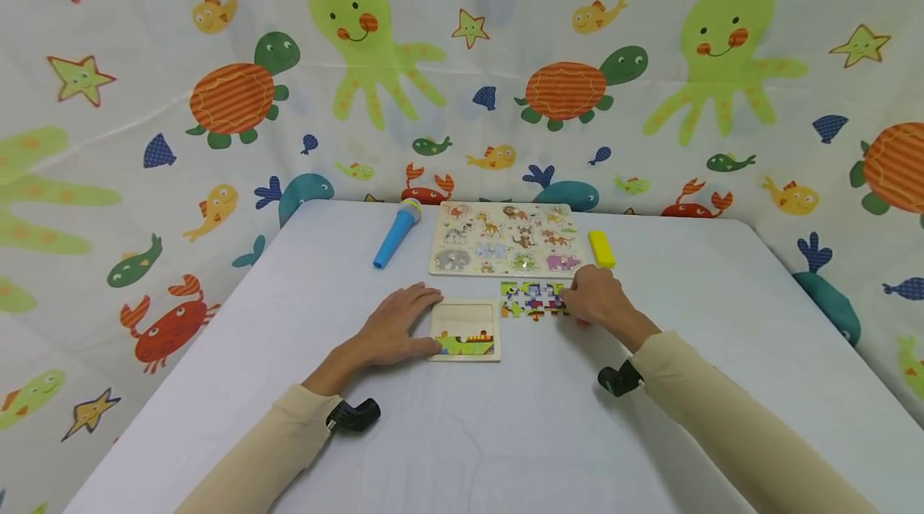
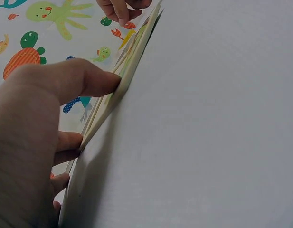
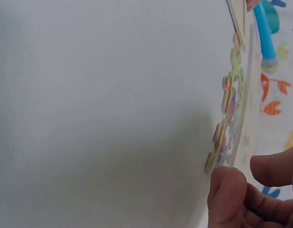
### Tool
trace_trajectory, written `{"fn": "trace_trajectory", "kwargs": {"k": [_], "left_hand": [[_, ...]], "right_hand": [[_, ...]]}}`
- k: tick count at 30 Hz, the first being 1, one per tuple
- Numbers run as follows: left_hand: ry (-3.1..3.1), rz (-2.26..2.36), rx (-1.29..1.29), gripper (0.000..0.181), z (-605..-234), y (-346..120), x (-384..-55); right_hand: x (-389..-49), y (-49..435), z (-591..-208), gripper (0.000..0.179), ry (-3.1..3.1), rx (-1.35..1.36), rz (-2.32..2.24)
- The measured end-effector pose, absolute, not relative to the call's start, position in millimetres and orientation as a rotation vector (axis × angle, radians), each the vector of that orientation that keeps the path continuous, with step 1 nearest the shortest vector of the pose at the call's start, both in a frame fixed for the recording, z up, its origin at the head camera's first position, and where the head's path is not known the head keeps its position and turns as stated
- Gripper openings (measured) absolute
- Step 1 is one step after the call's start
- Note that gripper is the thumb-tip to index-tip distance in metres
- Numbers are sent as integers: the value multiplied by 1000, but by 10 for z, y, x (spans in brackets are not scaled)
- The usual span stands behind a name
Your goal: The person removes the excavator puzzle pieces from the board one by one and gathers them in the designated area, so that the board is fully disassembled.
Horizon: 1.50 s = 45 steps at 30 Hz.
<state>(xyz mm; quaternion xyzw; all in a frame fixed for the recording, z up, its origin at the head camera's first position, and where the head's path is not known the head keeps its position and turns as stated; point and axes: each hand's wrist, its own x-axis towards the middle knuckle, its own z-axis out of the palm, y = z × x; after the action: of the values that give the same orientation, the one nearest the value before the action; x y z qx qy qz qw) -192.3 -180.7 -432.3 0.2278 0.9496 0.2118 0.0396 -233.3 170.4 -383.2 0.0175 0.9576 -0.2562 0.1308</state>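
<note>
My left hand (image 1: pixel 393 329) lies at the left side of a small wooden puzzle tray (image 1: pixel 465 360), fingers spread. In the left wrist view, my thumb (image 2: pixel 108 84) presses on the tray's rim and the other fingertips touch its edge. Joined green and orange picture pieces (image 1: pixel 465 346) fill the tray's lower part; bare wood shows above. To its right lies a cluster of colourful jigsaw pieces (image 1: pixel 523 301). My right hand (image 1: pixel 597 299) is at that cluster's right end. In the right wrist view, its thumb and index finger stand apart, the index fingertip close by the end pieces (image 3: pixel 222 142).
Behind the pieces lies a larger wooden animal puzzle board (image 1: pixel 505 240). A blue toy microphone (image 1: pixel 395 237) lies to its left, a yellow block (image 1: pixel 601 249) to its right. A white cloth covers the table (image 1: pixel 462 434); a sea-animal curtain (image 1: pixel 462 121) hangs behind.
</note>
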Motion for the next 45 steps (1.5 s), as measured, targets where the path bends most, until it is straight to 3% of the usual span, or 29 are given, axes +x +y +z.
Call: {"fn": "trace_trajectory", "kwargs": {"k": [33, 45], "left_hand": [[2893, 655, 718, 81, -4278, -1817, -1931], [2874, 688, 702, 81, -4271, -1822, -1925]], "right_hand": [[-2014, 859, -3938, 9, 2688, -582, -1104], [-1920, 573, -3956, 6, 2568, -631, -1162]]}}
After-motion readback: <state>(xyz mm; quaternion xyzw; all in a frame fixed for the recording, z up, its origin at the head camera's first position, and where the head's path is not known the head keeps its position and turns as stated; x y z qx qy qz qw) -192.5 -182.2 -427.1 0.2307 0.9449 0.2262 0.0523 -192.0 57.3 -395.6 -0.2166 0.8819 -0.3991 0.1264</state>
